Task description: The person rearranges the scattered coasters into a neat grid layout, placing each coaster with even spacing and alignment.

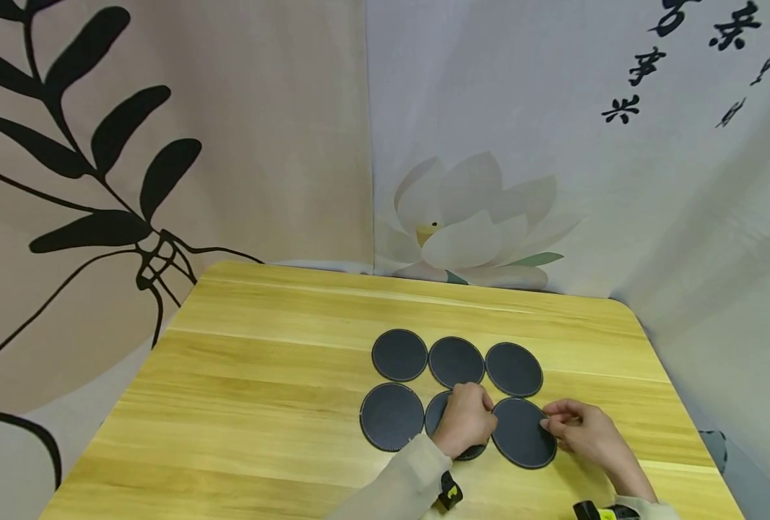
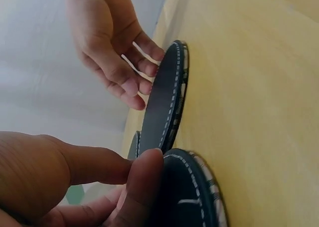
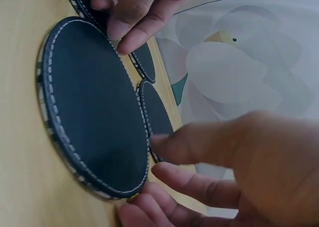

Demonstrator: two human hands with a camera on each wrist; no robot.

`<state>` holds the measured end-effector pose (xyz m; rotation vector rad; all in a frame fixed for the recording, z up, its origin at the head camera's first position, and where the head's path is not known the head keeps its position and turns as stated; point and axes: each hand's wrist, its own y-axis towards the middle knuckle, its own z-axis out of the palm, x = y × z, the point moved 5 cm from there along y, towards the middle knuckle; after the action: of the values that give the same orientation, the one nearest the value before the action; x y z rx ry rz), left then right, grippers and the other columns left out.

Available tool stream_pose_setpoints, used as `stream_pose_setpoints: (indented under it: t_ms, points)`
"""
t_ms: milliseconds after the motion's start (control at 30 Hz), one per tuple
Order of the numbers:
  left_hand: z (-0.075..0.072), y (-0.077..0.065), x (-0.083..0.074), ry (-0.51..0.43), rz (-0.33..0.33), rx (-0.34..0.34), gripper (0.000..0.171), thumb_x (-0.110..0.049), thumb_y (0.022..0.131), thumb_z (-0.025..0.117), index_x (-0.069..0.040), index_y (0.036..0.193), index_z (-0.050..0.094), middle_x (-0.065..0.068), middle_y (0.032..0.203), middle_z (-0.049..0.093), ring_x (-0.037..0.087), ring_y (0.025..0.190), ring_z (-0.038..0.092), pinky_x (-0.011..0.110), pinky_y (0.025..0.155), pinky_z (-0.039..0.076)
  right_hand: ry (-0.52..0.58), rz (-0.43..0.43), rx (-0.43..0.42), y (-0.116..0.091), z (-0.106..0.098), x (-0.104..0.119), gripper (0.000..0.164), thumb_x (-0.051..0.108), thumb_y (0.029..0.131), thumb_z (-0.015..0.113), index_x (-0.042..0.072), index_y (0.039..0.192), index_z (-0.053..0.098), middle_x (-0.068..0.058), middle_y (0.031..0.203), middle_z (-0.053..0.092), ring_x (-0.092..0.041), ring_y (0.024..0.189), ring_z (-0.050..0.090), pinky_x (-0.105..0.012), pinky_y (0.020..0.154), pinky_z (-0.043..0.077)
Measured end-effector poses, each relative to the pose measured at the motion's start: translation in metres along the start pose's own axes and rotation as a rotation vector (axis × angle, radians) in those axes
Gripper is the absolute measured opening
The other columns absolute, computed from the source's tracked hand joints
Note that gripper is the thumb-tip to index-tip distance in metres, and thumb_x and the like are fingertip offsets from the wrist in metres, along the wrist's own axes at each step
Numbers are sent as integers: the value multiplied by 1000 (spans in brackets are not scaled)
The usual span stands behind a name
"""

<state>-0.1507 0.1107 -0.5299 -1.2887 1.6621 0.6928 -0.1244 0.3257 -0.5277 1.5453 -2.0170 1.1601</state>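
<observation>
Round dark coasters with pale stitched rims lie in two rows of three. My left hand (image 1: 466, 420) lies over the front middle coaster (image 1: 435, 413) and hides part of it. Its thumb and index finger reach toward the front right coaster (image 1: 523, 433), with the fingertips right at that rim in the right wrist view. From the other side my right hand (image 1: 583, 432) has its fingertips at the outer edge of the front right coaster, the fingers spread and loosely bent. In the left wrist view that coaster (image 2: 162, 102) lies between both hands.
The back row holds a left coaster (image 1: 399, 354), a middle one (image 1: 456, 361) and a right one (image 1: 513, 369). At front left lies another coaster (image 1: 392, 417). All rest on a wooden table (image 1: 242, 404), with a printed curtain (image 1: 294, 144) behind it.
</observation>
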Motion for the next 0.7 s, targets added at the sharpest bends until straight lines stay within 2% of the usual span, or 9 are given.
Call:
stream_pose_setpoints:
  t_ms: [100, 167, 267, 367, 467, 567, 700]
  points:
    - [-5, 0, 2, -53, -22, 18, 12, 10, 81, 64, 0, 84, 71, -2, 54, 59, 2, 32, 48, 15, 37, 41, -85, -31, -7, 0, -2, 5, 38, 30, 95, 74, 4, 121, 68, -4, 105, 73, -14, 88, 66, -26, 68, 54]
    - [-9, 0, 0, -92, -11, 34, 14, 6, 86, 68, 4, 99, 71, 3, 65, 66, 6, 37, 56, 17, 43, 49, -123, -58, -16, 0, -4, 10, 38, 33, 96, 73, 6, 122, 68, -5, 109, 73, -14, 92, 67, -26, 70, 54]
    - [-18, 2, -2, -131, 11, 50, 15, -1, 90, 71, 3, 105, 70, 1, 71, 66, 6, 43, 60, 18, 49, 51, -144, -111, -31, 1, -7, 19, 38, 33, 98, 71, 7, 124, 68, -8, 115, 73, -15, 96, 69, -29, 74, 55]
    - [-30, 6, -5, -98, 68, 28, 17, -7, 92, 73, 0, 108, 72, 1, 79, 66, 0, 54, 61, 17, 56, 52, -158, -182, -55, 1, -9, 31, 40, 34, 99, 70, 8, 128, 67, -11, 121, 71, -19, 99, 68, -30, 77, 56]
    - [-46, 10, -9, -44, 132, 1, 20, -14, 94, 73, -3, 111, 73, 3, 90, 70, -1, 69, 62, 16, 65, 53, -165, -272, -90, 1, -12, 42, 43, 37, 99, 69, 10, 132, 65, -13, 127, 68, -24, 105, 68, -32, 81, 59]
    - [-63, 12, -11, 19, 180, -24, 26, -24, 97, 72, -8, 118, 72, 5, 103, 70, 7, 85, 66, 18, 75, 55, -163, -342, -125, 4, -15, 51, 48, 41, 99, 67, 11, 137, 62, -15, 134, 64, -31, 114, 66, -34, 86, 61]
    - [-87, 12, -11, 112, 244, -57, 39, -37, 101, 66, -15, 133, 66, 8, 125, 67, 23, 107, 67, 29, 88, 58, -165, -399, -169, 8, -22, 59, 57, 45, 99, 66, 14, 146, 55, -17, 145, 57, -38, 127, 58, -45, 96, 59]
